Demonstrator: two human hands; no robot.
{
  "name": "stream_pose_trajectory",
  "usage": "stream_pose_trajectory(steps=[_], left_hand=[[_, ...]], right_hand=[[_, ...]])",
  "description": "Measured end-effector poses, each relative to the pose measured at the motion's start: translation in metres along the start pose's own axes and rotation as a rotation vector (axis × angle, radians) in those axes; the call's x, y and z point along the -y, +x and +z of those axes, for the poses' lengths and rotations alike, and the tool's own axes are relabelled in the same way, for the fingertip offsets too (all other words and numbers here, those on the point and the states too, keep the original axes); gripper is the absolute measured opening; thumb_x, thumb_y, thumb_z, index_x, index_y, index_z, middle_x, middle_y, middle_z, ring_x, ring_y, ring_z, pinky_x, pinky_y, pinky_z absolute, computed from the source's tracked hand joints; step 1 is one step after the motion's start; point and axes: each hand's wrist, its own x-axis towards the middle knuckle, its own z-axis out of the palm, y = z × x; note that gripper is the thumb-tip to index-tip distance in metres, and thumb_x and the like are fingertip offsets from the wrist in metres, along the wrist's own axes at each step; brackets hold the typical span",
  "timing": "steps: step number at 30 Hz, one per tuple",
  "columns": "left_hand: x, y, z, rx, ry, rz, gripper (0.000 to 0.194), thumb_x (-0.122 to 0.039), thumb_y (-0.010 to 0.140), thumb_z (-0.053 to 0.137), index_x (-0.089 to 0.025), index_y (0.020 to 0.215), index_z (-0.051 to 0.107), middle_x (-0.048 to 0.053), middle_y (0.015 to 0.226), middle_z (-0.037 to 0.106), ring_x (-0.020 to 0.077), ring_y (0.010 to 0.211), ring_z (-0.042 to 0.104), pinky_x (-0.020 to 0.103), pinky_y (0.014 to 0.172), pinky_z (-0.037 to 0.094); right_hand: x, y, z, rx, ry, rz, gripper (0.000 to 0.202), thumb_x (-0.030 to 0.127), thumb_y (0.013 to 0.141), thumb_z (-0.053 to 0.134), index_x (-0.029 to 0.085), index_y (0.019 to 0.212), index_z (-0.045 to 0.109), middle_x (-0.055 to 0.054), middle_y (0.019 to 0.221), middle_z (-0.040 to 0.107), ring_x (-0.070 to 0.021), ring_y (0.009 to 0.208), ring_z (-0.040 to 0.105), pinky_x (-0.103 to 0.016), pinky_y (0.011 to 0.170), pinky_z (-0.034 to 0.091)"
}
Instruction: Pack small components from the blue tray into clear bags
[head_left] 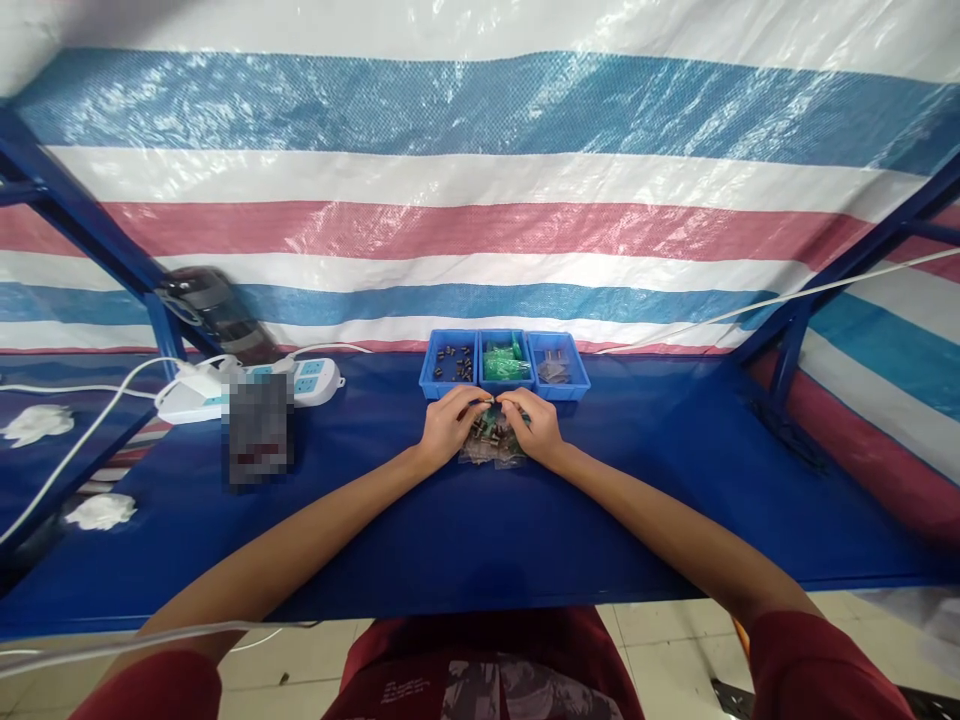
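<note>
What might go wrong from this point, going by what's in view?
The small piece between the fingertips of the left hand and right hand could slip and get lost in the pile of small parts just below. The open blue bins sit right beyond the fingers, so a knock might mix their contents. The white cable crossing by the left forearm might snag.

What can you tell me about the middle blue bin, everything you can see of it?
The middle bin is small, blue and open-topped, with low walls that look like plastic. It stands upright on the blue table, between the left bin and right bin, close against both. Shiny green pieces lie inside; their exact shape is too small to tell. Both hands are just in front of it.
</note>
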Motion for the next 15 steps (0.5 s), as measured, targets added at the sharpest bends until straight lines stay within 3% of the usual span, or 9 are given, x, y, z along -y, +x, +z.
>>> stream_pose_trajectory(steps=[9, 15], left_hand=[[0.001, -0.0008, -0.001, 0.011, -0.008, -0.004, 0.015, -0.028, 0.089, 0.053, -0.017, 0.095, 0.062, 0.005, 0.088, 0.065, 0.0119, 0.072, 0.059, 0.022, 0.061, 0.047], [0.0014, -0.001, -0.0029, 0.039, -0.017, -0.001, 0.017, -0.028, 0.092, 0.048, -0.017, 0.094, 0.062, 0.005, 0.086, 0.064, 0.014, 0.079, 0.059, 0.025, 0.072, 0.047]], right_hand=[[0.0022, 0.0017, 0.0001, -0.009, 0.001, -0.02, 0.023, 0.027, 0.093, 0.04, 0.018, 0.094, 0.061, -0.005, 0.074, 0.06, -0.0147, 0.063, 0.057, -0.028, 0.063, 0.048], [0.0016, 0.0014, 0.0005, 0.001, 0.003, -0.019, 0.023, 0.026, 0.093, 0.041, 0.018, 0.095, 0.062, -0.005, 0.074, 0.061, -0.0151, 0.064, 0.058, -0.029, 0.065, 0.049]])
